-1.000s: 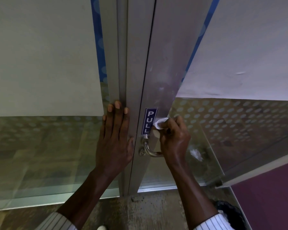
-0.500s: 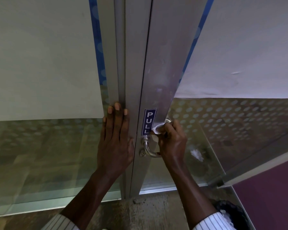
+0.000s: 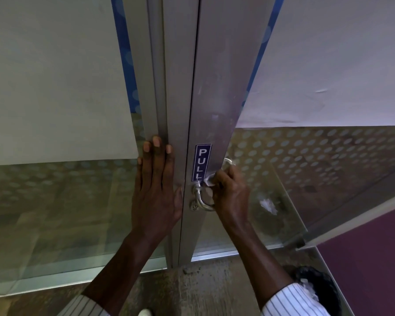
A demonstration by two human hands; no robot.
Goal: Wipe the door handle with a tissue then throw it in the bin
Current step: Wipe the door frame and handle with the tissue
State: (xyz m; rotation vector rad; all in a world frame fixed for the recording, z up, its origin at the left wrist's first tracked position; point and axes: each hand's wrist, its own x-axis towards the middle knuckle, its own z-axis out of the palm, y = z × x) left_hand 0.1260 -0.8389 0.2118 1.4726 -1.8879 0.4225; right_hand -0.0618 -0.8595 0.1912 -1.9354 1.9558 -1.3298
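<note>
Head-camera view: a blue sticker (image 3: pixel 203 162) reading "PULL" in white capitals ran down the metal door frame (image 3: pixel 214 99), just above the right hand (image 3: pixel 230 192) and to the right of the left hand (image 3: pixel 156 190). The left hand lay flat and open against the frame, fingers spread and pointing up, holding nothing. The right hand was clenched around a white tissue (image 3: pixel 209 180), pressing it against the curved metal door handle (image 3: pixel 203 201); the tissue showed at the fingertips, touching the handle's lower part just below the sticker. The handle's top curve (image 3: pixel 228 161) rose above the right hand's knuckles, and its lower curve looped out between the two hands. Striped shirt cuffs (image 3: pixel 292 299) showed at both wrists. A dark bin (image 3: pixel 322 283) with a black liner stood on the floor below and to the right of the right forearm, with something pale inside it.
</note>
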